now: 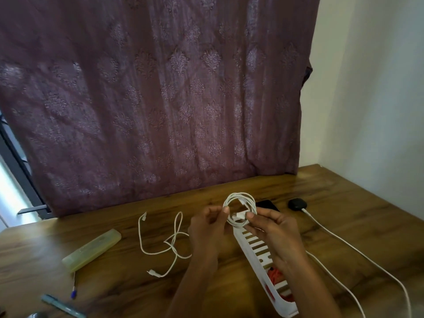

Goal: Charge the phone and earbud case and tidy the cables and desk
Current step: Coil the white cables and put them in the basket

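Note:
Both hands hold a coiled white cable [241,204] above the desk. My left hand [210,228] pinches the coil's left side and my right hand [274,228] pinches its lower right, by the connectors. A loose white cable [171,244] lies tangled on the wood left of my hands. The black phone [267,204] lies partly hidden behind the coil. A black earbud case [297,204] sits to its right with a white charging cable [339,239] plugged in and running off toward the bottom right.
A white slotted basket [254,251] with something red-orange inside lies under my right forearm. A translucent yellowish case [91,250] lies at left, with pens [63,305] near the desk's front left edge. A purple curtain [160,99] hangs behind the desk [344,196].

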The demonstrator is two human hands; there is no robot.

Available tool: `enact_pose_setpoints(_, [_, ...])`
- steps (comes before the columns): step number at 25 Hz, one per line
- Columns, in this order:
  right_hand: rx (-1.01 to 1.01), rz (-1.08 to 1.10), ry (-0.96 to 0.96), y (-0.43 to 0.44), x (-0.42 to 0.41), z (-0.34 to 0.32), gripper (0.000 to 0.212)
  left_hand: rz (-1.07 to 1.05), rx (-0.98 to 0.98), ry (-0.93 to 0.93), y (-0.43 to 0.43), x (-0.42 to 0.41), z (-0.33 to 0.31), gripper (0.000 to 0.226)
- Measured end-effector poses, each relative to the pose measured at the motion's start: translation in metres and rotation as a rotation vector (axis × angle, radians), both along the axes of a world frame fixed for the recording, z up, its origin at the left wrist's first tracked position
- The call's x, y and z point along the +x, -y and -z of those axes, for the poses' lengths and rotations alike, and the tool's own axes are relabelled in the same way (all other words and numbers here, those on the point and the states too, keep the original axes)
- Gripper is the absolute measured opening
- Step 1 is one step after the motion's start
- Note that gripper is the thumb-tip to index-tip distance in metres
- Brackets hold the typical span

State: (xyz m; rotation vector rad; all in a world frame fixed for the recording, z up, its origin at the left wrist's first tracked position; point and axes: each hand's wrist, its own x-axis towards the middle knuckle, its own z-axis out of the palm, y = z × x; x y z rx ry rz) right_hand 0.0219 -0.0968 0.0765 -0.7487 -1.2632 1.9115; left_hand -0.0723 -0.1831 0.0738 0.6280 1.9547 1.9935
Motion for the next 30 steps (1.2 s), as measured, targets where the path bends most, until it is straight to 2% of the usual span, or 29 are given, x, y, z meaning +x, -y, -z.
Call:
enact_pose_setpoints(5, [-0.01,0.22,0.167,-0.038,0.01,0.034,0.015,0.09,-0.238,-0.031,-0.027,0.005,0.038,0.007])
enact_pose_setpoints(8, [0.021,0.262,0.375,-0.065,0.008,0.067,0.021,0.139,-0.351,-0.077,-0.041,0.01,0.066,0.01])
enact_pose_setpoints(12, [0.357,0.249,0.762,-0.077,0.0,0.105,0.025,0.264,-0.481,-0.243,-0.052,0.019,0.099,0.034])
enact_pose_setpoints(14, [0.484,0.247,0.881,-0.076,-0.003,0.114,0.022,0.311,-0.547,-0.324,-0.055,0.022,0.113,0.045])
enact_pose_setpoints(21, [0.645,0.139,1.12,-0.074,-0.009,0.134,0.02,0.334,-0.565,-0.437,-0.054,0.021,0.135,0.052])
enact_pose_setpoints(24, [0.768,0.064,1.25,-0.069,-0.009,0.134,0.02,0.332,-0.555,-0.398,-0.054,0.022,0.14,0.055])
enact_pose_setpoints(30, [0.843,0.034,1.179,-0.064,-0.003,0.129,0.029,0.357,-0.54,-0.38,-0.053,0.021,0.139,0.054])
